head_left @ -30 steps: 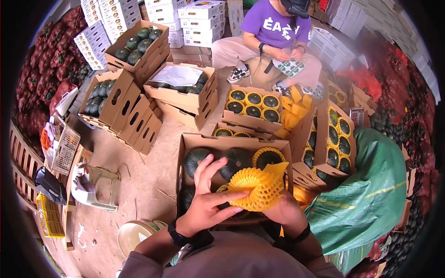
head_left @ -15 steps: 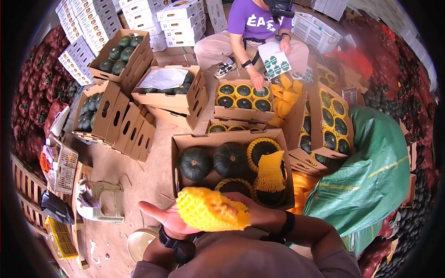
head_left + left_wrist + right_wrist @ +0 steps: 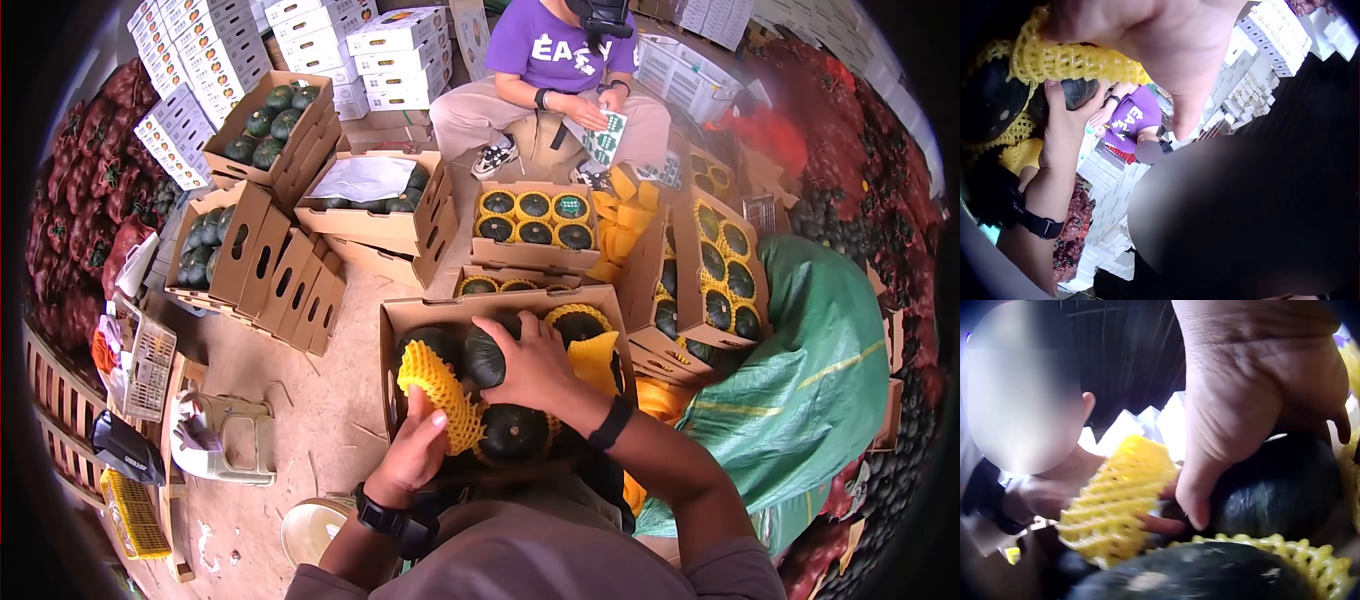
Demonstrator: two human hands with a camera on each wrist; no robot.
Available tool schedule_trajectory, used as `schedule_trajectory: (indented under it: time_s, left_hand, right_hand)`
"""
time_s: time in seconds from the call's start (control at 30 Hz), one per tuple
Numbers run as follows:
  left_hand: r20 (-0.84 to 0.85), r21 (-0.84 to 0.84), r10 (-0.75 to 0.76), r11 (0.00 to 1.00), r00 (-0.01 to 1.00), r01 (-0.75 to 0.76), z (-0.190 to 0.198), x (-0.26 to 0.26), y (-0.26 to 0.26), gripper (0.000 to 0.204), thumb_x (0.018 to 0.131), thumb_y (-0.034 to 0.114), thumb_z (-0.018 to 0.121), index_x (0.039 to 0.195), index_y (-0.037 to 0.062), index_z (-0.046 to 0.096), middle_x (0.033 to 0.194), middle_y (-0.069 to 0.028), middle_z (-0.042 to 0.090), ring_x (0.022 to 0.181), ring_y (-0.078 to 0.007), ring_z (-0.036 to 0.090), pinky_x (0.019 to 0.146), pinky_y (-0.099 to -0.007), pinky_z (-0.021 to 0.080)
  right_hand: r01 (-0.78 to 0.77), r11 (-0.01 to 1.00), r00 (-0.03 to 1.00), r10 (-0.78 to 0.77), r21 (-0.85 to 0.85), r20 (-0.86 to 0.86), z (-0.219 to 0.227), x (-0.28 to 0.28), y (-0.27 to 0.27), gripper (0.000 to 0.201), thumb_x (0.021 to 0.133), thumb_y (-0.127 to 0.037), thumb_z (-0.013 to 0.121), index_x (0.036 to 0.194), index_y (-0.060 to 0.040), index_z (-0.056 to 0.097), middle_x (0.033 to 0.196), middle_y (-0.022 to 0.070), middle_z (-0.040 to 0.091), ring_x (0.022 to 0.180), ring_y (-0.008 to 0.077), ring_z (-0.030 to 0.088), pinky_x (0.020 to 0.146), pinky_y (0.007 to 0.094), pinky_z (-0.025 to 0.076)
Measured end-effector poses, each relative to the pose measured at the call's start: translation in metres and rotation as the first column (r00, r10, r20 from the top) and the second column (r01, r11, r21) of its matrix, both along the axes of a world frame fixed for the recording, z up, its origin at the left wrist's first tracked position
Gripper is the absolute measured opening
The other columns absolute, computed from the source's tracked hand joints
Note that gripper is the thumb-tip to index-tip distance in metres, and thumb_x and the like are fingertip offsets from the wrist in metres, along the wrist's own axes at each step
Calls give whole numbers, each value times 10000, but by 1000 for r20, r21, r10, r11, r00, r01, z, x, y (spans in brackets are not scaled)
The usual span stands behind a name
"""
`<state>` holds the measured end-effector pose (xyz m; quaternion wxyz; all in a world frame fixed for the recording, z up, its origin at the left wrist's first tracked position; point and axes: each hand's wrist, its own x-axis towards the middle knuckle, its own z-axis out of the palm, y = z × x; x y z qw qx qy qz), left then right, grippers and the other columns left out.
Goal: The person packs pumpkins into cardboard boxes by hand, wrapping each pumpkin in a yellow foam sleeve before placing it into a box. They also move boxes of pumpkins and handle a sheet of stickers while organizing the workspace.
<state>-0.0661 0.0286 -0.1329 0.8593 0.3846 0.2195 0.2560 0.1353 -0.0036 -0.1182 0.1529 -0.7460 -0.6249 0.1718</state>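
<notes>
In the head view my left hand (image 3: 412, 452) holds a yellow foam net (image 3: 440, 395), its fingers inside the net and the thumb outside, over the left side of the open carton (image 3: 400, 314). My right hand (image 3: 535, 368) grips a dark green squash (image 3: 484, 358) in the carton's back middle, fingers and thumb spread round it. Nearer me sits another squash (image 3: 515, 434) with netting about its lower part. A netted squash (image 3: 579, 324) fills the back right corner, and a second, loose net (image 3: 595, 362) lies in front of it.
Cartons of netted squash (image 3: 535, 256) stand beyond and to the right, next to a green sack (image 3: 810, 370). Stacked cartons (image 3: 255, 255) are at the left. A person in a purple shirt (image 3: 560, 45) sits beyond, holding a sticker sheet (image 3: 604, 138). A stool (image 3: 245, 440) stands at lower left.
My right hand has left the net and moved forward onto the squash. The left hand has carried the net forward over the carton. The seated person's hand has withdrawn from the far carton.
</notes>
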Motion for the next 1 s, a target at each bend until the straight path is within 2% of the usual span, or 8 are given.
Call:
schedule_trajectory:
  time_s: [0.13,0.27,0.37,0.43,0.5,0.63,0.73,1.0]
  left_hand:
    - [-98,363,231,914,968,-181,8,16,0,787,782,2,691,1417,72,231,1327,-85,436,1209,-205,451,1020,-350,381]
    - [309,-130,85,990,947,-47,19,2,1,742,786,111,702,1397,40,286,1280,-131,514,1198,-266,509,1016,-431,413]
    - [521,-324,-23,919,853,222,-3,-1,-14,735,782,147,703,1394,12,318,1325,-145,495,1221,-289,494,1031,-470,392]
    - [525,-290,-73,922,848,259,-6,-3,-19,712,786,150,697,1383,4,337,1328,-145,494,1219,-286,497,1034,-470,389]
    - [529,-225,-138,929,837,295,-1,-5,-19,725,775,122,705,1386,6,332,1326,-137,494,1222,-275,493,1035,-448,390]
    - [205,-125,-44,990,978,71,21,9,-21,783,745,-31,702,1402,46,284,1326,-104,458,1228,-231,469,1019,-369,402]
    - [112,9,128,992,985,-130,31,25,-19,760,754,-59,685,1385,54,278,1310,-92,449,1214,-213,468,1023,-363,398]
    - [-62,519,394,797,917,-307,26,30,-20,822,740,-46,723,1392,49,231,1306,-105,407,1215,-202,443,1036,-355,376]
  right_hand:
    - [29,881,944,132,473,-303,41,-21,-40,633,848,-217,663,1410,-145,381,1280,252,398,1124,393,487,937,363,431]
    - [325,944,139,8,53,-990,6,-3,-54,443,1016,-285,399,1414,-96,356,1341,92,443,1206,187,473,930,321,439]
    - [-168,985,261,1,-44,-965,1,-22,-52,468,983,-255,479,1389,-54,363,1361,100,460,1154,164,524,1007,344,389]
    - [-175,985,30,3,-2,-1000,23,-15,-55,472,964,-235,509,1379,-47,384,1335,105,483,1156,159,516,1014,329,383]
    - [-79,997,-605,-40,10,-795,-4,-8,-55,322,922,-148,569,1221,-44,508,1137,59,565,1038,129,539,920,283,422]
    - [298,935,187,139,191,-973,10,9,-49,156,863,0,599,978,-59,511,884,0,501,813,84,513,704,230,414]
    - [411,665,792,79,624,-606,20,10,-41,234,755,69,672,904,-53,539,809,35,527,688,116,538,591,241,428]
    - [436,625,869,-104,647,-484,9,-5,-47,250,743,52,676,950,-45,576,829,101,560,710,227,595,619,291,478]
